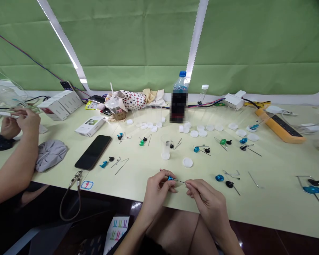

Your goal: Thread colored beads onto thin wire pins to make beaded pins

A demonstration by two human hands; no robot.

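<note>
I am pinching a small blue cap [170, 178] in my left hand [156, 189] while my right hand [206, 200] is gripping its thin metal pin [179, 181].

left hand [157, 189], right hand [205, 199], pinching blue-capped needle [178, 181]

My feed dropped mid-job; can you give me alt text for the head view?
The left hand pinches a small blue part and the right hand pinches the metal pin running from it, over the near edge of a pale green table. White caps, a black phone and a bottle lie beyond; a co-worker's hands are at far left.
</note>
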